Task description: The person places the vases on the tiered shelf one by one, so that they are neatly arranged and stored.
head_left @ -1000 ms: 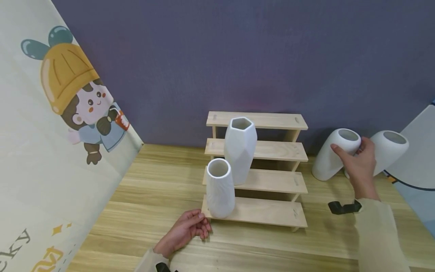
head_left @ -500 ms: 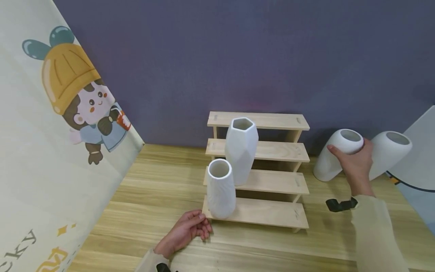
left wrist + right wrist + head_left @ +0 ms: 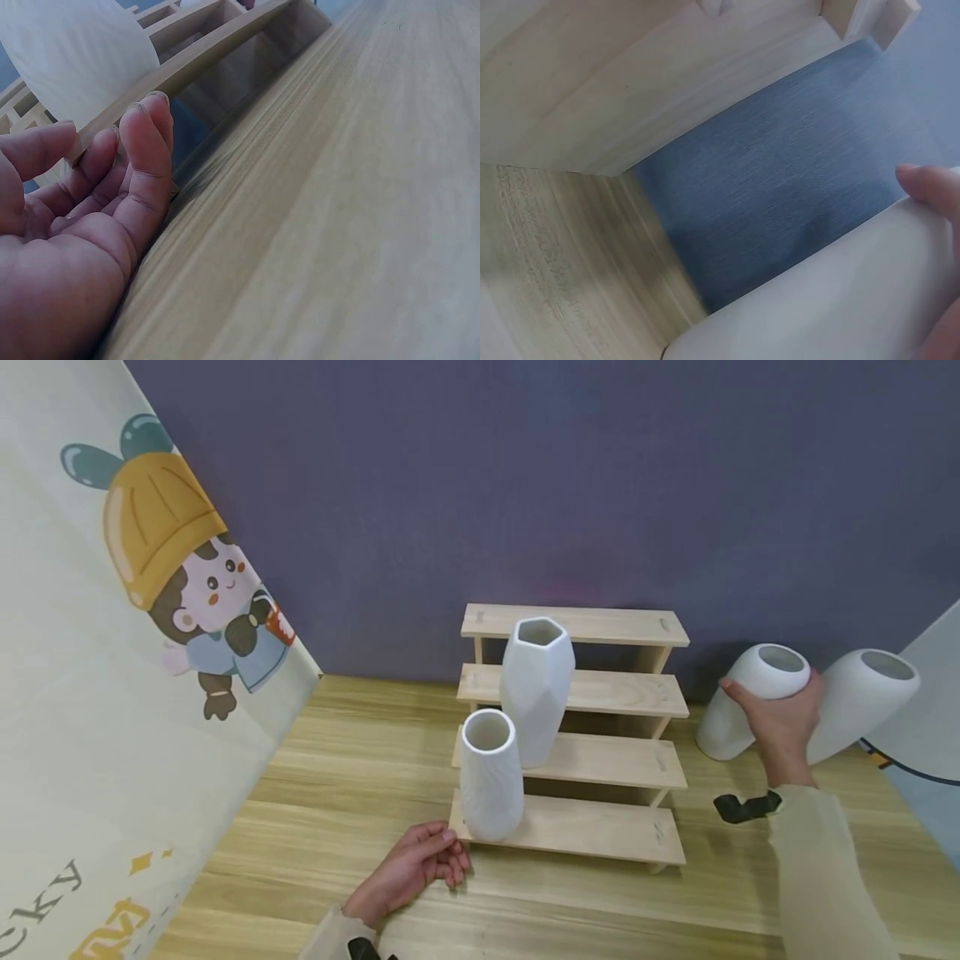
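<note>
A four-step wooden display rack (image 3: 607, 828) stands mid-table in the head view. On its lowest step at the left is a textured white vase (image 3: 492, 789); a taller faceted white vase (image 3: 536, 697) stands one step up. My left hand (image 3: 412, 867) pinches the rack's front left corner, thumb above and fingers beneath, as the left wrist view shows. To the rack's right, my right hand (image 3: 786, 722) grips a smooth white vase (image 3: 723, 727) near its slanted mouth. That vase's side also fills the lower right of the right wrist view, partly hidden by fingers.
Another smooth white vase (image 3: 862, 706) with a slanted opening stands just right of my right hand. A dark blue wall panel (image 3: 570, 485) rises behind the rack. A printed cartoon sheet (image 3: 82, 693) borders the wooden tabletop (image 3: 322, 777) on the left.
My right hand has shifted slightly left and its fingers have closed further round the smooth vase. The left hand stays at the rack's corner. The whole head view has drifted a little.
</note>
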Available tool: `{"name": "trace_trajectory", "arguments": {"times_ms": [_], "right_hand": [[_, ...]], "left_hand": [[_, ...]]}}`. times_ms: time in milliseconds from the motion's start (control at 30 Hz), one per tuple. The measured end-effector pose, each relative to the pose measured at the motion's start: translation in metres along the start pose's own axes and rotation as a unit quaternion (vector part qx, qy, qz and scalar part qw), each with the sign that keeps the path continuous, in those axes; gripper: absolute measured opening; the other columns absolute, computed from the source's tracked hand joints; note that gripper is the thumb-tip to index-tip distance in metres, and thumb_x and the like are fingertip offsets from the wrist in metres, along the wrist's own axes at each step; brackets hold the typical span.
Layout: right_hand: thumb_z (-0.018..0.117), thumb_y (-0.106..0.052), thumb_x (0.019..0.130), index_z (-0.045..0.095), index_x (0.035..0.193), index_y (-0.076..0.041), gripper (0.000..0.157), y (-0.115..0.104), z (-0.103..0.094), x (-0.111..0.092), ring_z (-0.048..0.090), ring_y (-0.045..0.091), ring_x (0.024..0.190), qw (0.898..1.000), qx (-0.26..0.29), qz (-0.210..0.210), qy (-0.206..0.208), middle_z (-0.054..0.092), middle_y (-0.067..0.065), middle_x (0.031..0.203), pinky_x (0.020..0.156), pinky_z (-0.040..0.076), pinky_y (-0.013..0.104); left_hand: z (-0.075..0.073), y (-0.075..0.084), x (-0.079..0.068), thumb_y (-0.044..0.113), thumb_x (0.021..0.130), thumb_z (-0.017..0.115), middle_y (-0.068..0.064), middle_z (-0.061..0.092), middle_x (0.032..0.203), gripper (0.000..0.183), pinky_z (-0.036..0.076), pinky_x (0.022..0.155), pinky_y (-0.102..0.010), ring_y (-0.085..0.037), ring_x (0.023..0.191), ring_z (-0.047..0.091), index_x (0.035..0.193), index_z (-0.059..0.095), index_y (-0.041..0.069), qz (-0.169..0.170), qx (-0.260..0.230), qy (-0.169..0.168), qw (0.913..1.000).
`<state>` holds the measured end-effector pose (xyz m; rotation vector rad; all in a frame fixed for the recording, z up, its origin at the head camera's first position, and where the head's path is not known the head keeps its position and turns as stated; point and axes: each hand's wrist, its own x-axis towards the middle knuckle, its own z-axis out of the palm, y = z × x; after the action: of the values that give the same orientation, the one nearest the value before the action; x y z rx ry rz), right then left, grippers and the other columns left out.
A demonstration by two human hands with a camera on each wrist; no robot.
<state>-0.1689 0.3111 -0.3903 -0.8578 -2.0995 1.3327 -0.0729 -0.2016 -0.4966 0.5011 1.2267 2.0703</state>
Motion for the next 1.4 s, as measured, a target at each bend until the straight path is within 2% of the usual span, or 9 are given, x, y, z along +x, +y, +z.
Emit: {"name": "trace_trajectory", "arguments": {"times_ms": [467,867,1400], "right_hand": [[0.082,-0.034,0.076,0.022,0.153,-0.037,0.098,0.002,0.002,0.006,0.037,0.014,0.138,0.999,0.041,0.001,0.022,0.034,-0.008,0.158,0.119,0.034,0.033],[0.082,-0.037,0.075,0.029,0.151,-0.036,0.093,0.006,0.003,0.011,0.04,0.013,0.135,0.999,0.032,-0.018,0.04,0.039,-0.008,0.155,0.117,0.035,0.033],[0.085,-0.038,0.074,0.035,0.149,-0.036,0.091,0.007,-0.006,0.009,0.043,0.012,0.131,0.999,0.023,-0.008,0.042,0.046,-0.011,0.149,0.116,0.036,0.033]], "left_hand": [[0.003,-0.001,0.005,0.011,0.109,0.034,0.002,0.074,0.094,0.027,0.058,0.069,-0.018,-0.006,0.078,0.07,0.101,0.06,0.009,0.002,0.001,0.003,1.0],[0.006,-0.001,0.008,0.01,0.109,0.033,0.001,0.073,0.094,0.028,0.058,0.068,-0.018,-0.007,0.078,0.07,0.1,0.06,0.009,0.008,-0.002,0.001,1.0],[0.009,-0.003,0.011,0.011,0.109,0.035,0.002,0.073,0.094,0.026,0.058,0.069,-0.018,-0.006,0.078,0.07,0.101,0.06,0.008,0.006,0.003,0.005,1.0]]}}
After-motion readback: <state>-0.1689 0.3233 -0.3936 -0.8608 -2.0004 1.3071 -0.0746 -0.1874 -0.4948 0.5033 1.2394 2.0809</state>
